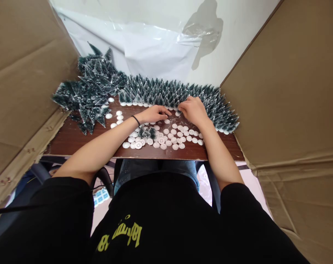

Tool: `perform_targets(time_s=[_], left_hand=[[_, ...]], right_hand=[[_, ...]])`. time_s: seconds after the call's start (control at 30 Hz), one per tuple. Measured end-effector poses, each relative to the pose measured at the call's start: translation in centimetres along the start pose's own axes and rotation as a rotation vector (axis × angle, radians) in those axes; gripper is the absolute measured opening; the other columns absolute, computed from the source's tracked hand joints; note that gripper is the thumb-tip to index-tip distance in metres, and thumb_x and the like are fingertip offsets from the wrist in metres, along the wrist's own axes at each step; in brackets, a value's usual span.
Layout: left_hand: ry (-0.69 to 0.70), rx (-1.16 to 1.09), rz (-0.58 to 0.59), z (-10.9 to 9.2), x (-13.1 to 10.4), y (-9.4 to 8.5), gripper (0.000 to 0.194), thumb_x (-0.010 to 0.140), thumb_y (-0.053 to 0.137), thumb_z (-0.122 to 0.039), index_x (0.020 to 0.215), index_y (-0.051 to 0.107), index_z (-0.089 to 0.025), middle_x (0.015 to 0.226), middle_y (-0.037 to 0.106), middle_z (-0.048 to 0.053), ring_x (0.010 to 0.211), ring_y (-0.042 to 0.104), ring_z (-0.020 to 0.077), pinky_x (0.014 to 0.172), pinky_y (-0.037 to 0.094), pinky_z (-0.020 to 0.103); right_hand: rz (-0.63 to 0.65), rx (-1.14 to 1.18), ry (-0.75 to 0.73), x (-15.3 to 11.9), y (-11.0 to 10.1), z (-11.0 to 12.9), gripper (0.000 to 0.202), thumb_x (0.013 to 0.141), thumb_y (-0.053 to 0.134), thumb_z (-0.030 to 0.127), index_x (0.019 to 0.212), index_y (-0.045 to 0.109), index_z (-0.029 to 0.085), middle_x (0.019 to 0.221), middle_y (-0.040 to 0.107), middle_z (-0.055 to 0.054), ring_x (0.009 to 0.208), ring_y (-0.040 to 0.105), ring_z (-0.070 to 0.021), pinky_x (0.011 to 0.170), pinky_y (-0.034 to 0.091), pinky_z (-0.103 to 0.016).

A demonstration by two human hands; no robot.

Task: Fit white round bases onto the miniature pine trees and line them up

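Note:
My left hand (156,113) hovers over the middle of the brown table, fingers apart and pointing right, with nothing seen in them. My right hand (192,109) is at the front edge of the standing miniature trees (161,93), its fingers pinched round a small tree whose white base (177,113) shows below the fingertips. The upright trees stand in tight rows on white round bases along the back. Loose white discs (174,140) lie scattered nearer my body. A few small trees (147,132) rest among them.
A heap of loose frosted trees (93,88) lies at the back left. The brown table (78,141) ends close to my body. Brown covered panels (292,80) rise on both sides, and a white sheeted wall (155,47) is behind.

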State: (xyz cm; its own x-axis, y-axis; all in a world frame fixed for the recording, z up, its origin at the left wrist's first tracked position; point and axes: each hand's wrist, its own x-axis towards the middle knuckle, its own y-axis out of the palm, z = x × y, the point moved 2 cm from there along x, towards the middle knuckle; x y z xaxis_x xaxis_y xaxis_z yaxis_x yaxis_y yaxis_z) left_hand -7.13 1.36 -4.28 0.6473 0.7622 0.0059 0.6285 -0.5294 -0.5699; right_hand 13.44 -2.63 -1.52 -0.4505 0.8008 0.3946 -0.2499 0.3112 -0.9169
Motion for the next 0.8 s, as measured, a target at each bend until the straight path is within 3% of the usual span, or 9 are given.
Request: perform_targets(time_s=[0.2,0.63,0.8], left_hand=[[-0.011,-0.012,0.005,0.14,-0.06,0.04,0.025,0.079,0.068,-0.025,0.101,0.08,-0.021,0.096,0.074,0.006,0.077,0.059,0.0143,0.076,0.045,0.024],[-0.049,-0.004,0.012,0.07,-0.11,-0.03,0.026,0.084,0.064,-0.03,0.103,0.08,-0.021,0.087,0.073,0.005,0.067,0.055,0.0132,0.065,0.041,0.024],[-0.046,-0.013,0.018,0.02,-0.05,0.0,0.025,0.085,0.063,-0.029,0.102,0.08,-0.021,0.089,0.073,0.005,0.068,0.055,0.0127,0.066,0.04,0.024]], right_hand=[[-0.042,-0.046,0.045,-0.09,0.16,-0.43,0.032,0.093,0.045,0.016,0.082,0.074,0.021,0.077,0.072,-0.01,0.09,0.051,-0.0286,0.085,0.038,-0.047],[-0.07,-0.04,0.057,-0.12,0.4,-0.86,0.029,0.093,0.049,0.013,0.076,0.072,0.019,0.07,0.066,-0.011,0.091,0.051,-0.0305,0.089,0.038,-0.053],[-0.06,-0.051,0.077,-0.34,-0.52,-0.5,0.025,0.095,0.051,0.021,0.091,0.075,0.02,0.084,0.067,-0.012,0.1,0.052,-0.0337,0.091,0.038,-0.055]])
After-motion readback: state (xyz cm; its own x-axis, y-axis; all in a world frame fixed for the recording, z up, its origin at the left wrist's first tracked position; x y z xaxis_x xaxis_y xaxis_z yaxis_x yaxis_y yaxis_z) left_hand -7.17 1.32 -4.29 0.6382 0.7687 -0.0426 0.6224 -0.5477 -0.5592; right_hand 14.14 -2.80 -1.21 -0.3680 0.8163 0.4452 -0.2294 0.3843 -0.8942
